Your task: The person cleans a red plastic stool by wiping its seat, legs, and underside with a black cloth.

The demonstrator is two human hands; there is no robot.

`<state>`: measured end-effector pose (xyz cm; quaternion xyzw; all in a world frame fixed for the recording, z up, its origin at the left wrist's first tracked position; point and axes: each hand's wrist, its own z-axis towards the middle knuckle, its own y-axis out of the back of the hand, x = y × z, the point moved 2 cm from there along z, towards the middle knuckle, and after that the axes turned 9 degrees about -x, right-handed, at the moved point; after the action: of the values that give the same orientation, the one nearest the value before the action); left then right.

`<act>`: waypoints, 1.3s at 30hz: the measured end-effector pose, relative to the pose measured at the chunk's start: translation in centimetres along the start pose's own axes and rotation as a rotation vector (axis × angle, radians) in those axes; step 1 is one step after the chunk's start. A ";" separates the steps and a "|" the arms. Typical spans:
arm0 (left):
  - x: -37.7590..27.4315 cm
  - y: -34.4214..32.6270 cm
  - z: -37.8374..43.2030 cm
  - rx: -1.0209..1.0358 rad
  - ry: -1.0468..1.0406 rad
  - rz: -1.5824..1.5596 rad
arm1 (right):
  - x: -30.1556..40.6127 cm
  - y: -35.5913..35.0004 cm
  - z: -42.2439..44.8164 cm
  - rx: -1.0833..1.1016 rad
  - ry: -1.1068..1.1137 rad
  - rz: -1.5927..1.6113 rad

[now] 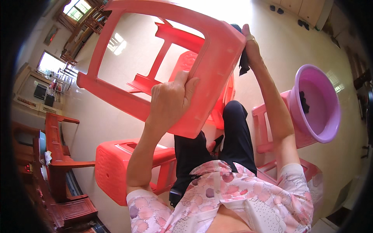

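A red plastic stool (219, 55) is held up, tilted, in front of my body. My left hand (169, 100) grips it by the rim of a side opening, fingers through the gap and thumb outside. At the stool's far right corner, my right hand (253, 54) presses a dark cloth (244, 65) against the surface. Part of that cloth hangs below the fingers; the rest is hidden behind the stool's edge. Behind the held stool, near the floor, more red plastic (186, 62) with a raised pattern shows through its opening.
To the right, a purple basin (296, 116) with a dark piece of cloth (304, 102) inside rests on a pink stool (262, 128). Another red stool (112, 169) stands by my left leg. Wooden furniture (55, 145) lines the left side. Dark shoes (303, 24) lie on the tiled floor.
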<state>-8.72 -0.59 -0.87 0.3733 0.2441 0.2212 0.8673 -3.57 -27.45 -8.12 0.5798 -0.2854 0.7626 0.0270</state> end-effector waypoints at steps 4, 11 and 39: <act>-0.3 0.3 -0.4 0.003 -0.024 -0.010 | 3.0 -0.9 -2.3 0.034 -0.092 -0.009; -0.1 0.8 -1.5 0.028 -0.111 -0.004 | 3.9 -1.0 -2.8 0.183 -0.195 -0.179; 3.7 -3.1 9.9 0.218 0.707 -0.679 | -5.4 -8.1 -15.1 -0.130 0.308 -0.284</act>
<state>0.64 -5.79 1.78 0.2635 0.6524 0.0125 0.7105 -11.93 -12.05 -12.22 0.4880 -0.2420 0.8108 0.2144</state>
